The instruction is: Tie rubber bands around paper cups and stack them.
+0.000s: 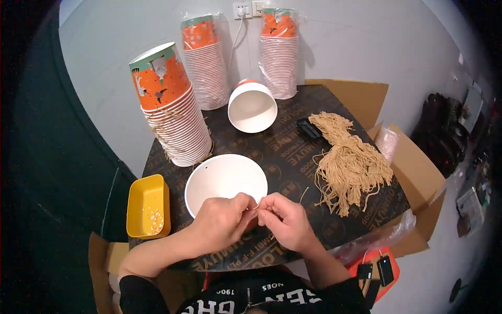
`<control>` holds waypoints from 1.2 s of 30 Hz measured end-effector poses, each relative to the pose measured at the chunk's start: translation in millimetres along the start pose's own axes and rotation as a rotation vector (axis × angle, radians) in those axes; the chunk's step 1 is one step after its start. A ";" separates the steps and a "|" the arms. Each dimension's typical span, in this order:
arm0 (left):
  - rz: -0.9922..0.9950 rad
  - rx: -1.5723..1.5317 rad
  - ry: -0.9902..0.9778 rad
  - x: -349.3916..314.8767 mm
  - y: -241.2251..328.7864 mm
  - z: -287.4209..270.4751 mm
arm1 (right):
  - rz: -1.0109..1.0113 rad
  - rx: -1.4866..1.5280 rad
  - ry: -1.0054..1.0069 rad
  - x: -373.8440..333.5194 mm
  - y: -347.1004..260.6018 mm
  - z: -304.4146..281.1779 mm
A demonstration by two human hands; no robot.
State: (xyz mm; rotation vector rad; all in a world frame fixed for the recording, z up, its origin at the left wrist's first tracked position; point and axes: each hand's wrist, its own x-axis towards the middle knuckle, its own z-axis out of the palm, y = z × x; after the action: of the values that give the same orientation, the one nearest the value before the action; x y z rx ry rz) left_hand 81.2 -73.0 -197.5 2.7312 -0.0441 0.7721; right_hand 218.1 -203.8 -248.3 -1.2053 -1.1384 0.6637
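Note:
My left hand and my right hand meet at the near rim of a large white-lined paper bucket. Both pinch a thin tan string, of which only a short piece shows between the fingertips. A small dark hole is visible in the bucket's wall near its far-left rim. To the right lies a thick bundle of tan strings, bound near its middle and frayed at the near end. A yellow plastic tub on the left holds small white bits.
A tall stack of orange-and-green paper buckets, draped with string, stands at the left. Two plastic-wrapped stacks are against the wall. Another bucket lies on its side. A black object touches the bundle. Open cardboard boxes flank the table.

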 end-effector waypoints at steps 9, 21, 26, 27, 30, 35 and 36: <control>-0.191 -0.244 -0.065 4.4 -0.7 -7.0 | -0.508 -0.532 0.271 -5.8 9.3 12.4; -0.407 -0.216 -0.053 9.0 0.6 -7.3 | -0.690 -0.631 0.289 -12.7 21.5 9.6; -0.305 -0.217 -0.061 4.1 5.6 -10.3 | -0.516 -0.344 0.372 -9.0 17.3 13.1; -0.247 -0.187 -0.060 2.3 6.0 -10.7 | -0.516 -0.344 0.372 -9.6 15.8 15.4; -0.149 -0.159 -0.060 2.0 8.3 -12.8 | -0.319 -0.186 0.392 -9.4 13.3 20.6; -0.092 -0.197 -0.052 2.3 10.7 -13.6 | -0.163 -0.046 0.366 -4.6 9.4 24.5; -0.103 -0.210 -0.049 2.1 10.0 -13.3 | -0.163 -0.047 0.365 -4.1 9.5 25.4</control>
State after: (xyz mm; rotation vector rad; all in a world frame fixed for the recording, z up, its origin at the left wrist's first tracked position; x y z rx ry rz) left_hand 75.1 -78.5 -182.9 2.5313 0.0045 0.6341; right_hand 194.7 -195.3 -259.8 -1.1997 -0.9343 0.2786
